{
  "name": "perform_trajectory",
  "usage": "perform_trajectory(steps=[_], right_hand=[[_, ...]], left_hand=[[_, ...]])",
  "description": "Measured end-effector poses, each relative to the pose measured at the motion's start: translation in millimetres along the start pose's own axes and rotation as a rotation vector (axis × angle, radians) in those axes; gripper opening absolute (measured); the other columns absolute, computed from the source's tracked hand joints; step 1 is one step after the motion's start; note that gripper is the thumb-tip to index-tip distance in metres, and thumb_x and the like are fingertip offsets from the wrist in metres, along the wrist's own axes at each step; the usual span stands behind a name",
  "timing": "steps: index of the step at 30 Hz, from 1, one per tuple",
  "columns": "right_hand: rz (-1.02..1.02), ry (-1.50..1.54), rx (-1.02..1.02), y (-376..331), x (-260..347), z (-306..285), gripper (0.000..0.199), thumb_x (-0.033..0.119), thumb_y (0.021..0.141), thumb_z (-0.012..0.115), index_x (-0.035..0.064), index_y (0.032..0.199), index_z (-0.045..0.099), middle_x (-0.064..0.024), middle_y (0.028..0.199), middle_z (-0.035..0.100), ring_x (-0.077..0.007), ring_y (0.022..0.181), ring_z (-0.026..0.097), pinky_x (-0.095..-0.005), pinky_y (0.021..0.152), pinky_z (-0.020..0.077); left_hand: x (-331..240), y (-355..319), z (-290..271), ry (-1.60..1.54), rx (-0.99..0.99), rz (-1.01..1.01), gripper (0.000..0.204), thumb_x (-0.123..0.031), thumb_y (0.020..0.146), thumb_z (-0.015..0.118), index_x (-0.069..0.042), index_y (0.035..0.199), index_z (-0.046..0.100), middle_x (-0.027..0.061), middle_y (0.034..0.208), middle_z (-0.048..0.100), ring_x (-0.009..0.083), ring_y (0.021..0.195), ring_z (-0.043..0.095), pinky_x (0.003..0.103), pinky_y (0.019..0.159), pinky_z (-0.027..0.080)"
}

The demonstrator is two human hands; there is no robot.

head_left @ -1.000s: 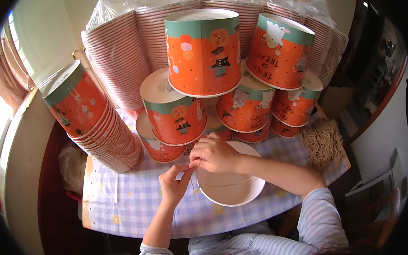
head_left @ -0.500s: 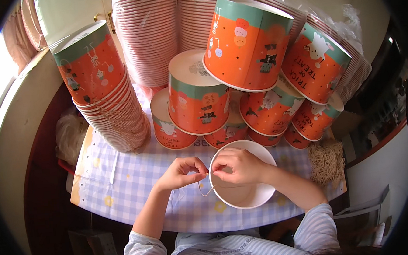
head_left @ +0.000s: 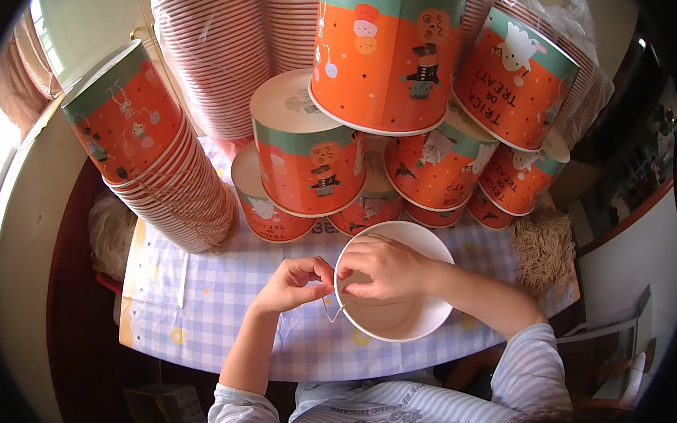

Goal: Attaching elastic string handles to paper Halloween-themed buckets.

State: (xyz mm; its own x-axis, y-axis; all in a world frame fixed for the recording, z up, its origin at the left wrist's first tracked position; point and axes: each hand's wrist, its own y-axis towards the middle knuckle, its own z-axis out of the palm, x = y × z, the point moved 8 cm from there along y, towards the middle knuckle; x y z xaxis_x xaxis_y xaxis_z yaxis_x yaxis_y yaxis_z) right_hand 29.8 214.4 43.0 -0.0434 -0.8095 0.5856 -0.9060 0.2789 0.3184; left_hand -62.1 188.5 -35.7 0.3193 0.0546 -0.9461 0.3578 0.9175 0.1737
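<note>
Right, the white tub (head_left: pixel 426 315) stands beneath your curled right hand (head_left: pixel 392 266) and just beside your bent-fingered left hand (head_left: pixel 290 284) — string (head_left: pixel 333 319) loops by its left rim, whether pinched I can't tell — with stacked orange tubs (head_left: pixel 387 61) beyond.

Printed words on orange tubs (head_left: pixel 513 88), checked tablecloth (head_left: pixel 211 281), striped shirt (head_left: pixel 382 414)

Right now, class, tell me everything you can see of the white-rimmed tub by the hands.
The tub is round and looks like paper, with a white rim and a pale inside. It appears to rest on the checked tablecloth, uncovered, mouth facing the camera. The right hand is over the mouth, the left hand beside the rim; contact is unclear. A thin cord crosses its left edge.
</note>
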Motion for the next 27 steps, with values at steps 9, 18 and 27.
perform_trajectory(steps=[9, 18, 27], right_hand=[[-0.030, -0.014, -0.027, -1, 0, 1, 0.012, 0.013, 0.067, 0.063, 0.0055, 0.074, 0.057, -0.0077, 0.074, 0.056, -0.0245, 0.076, 0.055, -0.0353, 0.074, 0.0428], [-0.066, -0.046, -0.079, 1, 5, -3, 0.008, 0.009, 0.065, 0.065, 0.0053, 0.071, 0.060, -0.0055, 0.070, 0.059, -0.0222, 0.071, 0.057, -0.0334, 0.070, 0.0443], [-0.071, -0.068, -0.062, 2, 6, -3, 0.005, 0.008, 0.065, 0.063, 0.0077, 0.069, 0.060, -0.0035, 0.069, 0.059, -0.0214, 0.070, 0.057, -0.0340, 0.070, 0.0440]], left_hand=[[8, 0, 1, -0.077, -0.005, -0.016, 0.006, 0.003, 0.077, 0.059, 0.000, 0.082, 0.058, 0.0038, 0.089, 0.056, 0.0107, 0.082, 0.052, 0.025, 0.074, 0.043], [8, 1, 2, -0.099, -0.028, -0.028, 0.005, 0.001, 0.079, 0.059, 0.001, 0.084, 0.058, 0.0035, 0.089, 0.055, 0.0101, 0.081, 0.052, 0.024, 0.072, 0.044], [7, 1, 5, -0.168, -0.015, -0.082, 0.009, 0.000, 0.079, 0.060, 0.000, 0.087, 0.055, 0.0047, 0.082, 0.058, 0.0102, 0.076, 0.054, 0.024, 0.069, 0.045]])
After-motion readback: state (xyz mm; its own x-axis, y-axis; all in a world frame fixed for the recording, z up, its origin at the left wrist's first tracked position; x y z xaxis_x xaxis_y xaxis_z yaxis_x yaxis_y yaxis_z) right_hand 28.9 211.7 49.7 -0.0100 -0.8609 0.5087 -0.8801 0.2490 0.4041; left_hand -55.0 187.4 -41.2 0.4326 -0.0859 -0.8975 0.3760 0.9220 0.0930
